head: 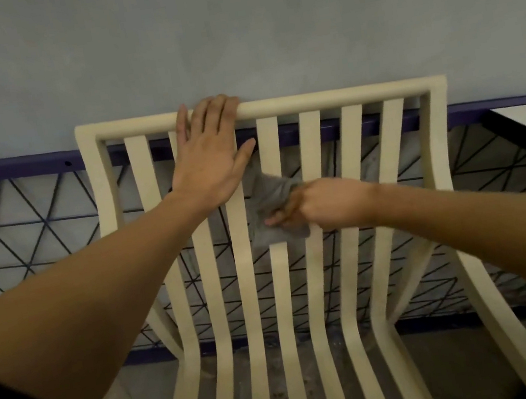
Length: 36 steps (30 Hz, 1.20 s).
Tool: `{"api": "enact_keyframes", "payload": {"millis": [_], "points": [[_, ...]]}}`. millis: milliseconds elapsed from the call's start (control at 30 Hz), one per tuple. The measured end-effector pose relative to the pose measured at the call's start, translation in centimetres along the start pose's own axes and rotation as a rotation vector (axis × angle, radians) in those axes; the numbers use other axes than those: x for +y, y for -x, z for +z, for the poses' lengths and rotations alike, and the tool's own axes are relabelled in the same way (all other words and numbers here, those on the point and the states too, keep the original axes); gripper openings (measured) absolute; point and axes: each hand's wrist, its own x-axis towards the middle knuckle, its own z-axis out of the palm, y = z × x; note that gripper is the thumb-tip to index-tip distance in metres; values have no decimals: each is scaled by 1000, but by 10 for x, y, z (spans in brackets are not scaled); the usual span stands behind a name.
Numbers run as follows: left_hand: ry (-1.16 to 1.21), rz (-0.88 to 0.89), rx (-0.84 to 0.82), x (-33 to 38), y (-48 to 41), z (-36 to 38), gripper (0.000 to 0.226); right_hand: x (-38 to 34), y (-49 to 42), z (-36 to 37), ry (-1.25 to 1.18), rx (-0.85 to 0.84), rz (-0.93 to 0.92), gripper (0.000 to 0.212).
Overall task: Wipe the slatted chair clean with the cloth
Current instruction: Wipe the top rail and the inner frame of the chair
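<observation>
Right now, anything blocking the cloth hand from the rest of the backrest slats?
Only the left hand: it rests on the top rail and covers the upper slats left of the grey cloth. The right hand grips the cloth against a middle slat; slats to its right are bare.

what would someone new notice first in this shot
The cream slatted chair fills the middle of the view. The left hand rests flat on its top rail, while the right hand grips a grey cloth against a middle slat.
</observation>
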Motion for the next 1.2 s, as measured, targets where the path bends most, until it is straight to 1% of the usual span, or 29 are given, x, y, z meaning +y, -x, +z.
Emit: {"api": "enact_keyframes", "payload": {"millis": [67,133,167,233,300,367,433,533,567,667,767,800,900,1000,1100,1200], "points": [[12,-4,7,0,-1,-1,56,21,-4,-43,56,60,44,54],[20,-12,19,2,-2,0,54,35,-5,-74,55,187,49,52],[24,-16,27,2,-2,1,53,38,-5,-78,32,260,50,51],[21,-24,54,2,-2,2,53,33,-4,-63,-13,349,90,53],[18,-30,77,2,-2,5,53,16,-5,-25,-108,395,156,57],[6,-36,91,2,-2,8,54,-6,-6,17,-187,415,160,57],[0,-34,103,2,-3,11,54,-26,-6,56,-212,376,137,59],[-33,-32,129,1,-3,16,55,-53,-1,103,-206,301,130,74],[-45,-33,128,0,-3,19,56,-61,0,117,-210,273,132,76],[-60,-36,123,0,-6,24,57,-82,4,146,-245,194,110,73],[-61,-42,121,1,-10,24,58,-98,8,167,-252,17,79,65],[-61,-43,120,1,-10,24,58,-100,8,169,-239,-17,61,64],[-61,-35,116,1,-9,25,58,-93,5,158,-140,-123,-19,62],[-59,-43,106,1,-10,26,58,-69,7,123,-5,-192,-108,54],[-51,-46,98,1,-11,24,56,-32,19,75,58,-229,-86,51],[-34,-53,88,1,-10,22,56,-1,30,31,50,-196,-6,59]]}}
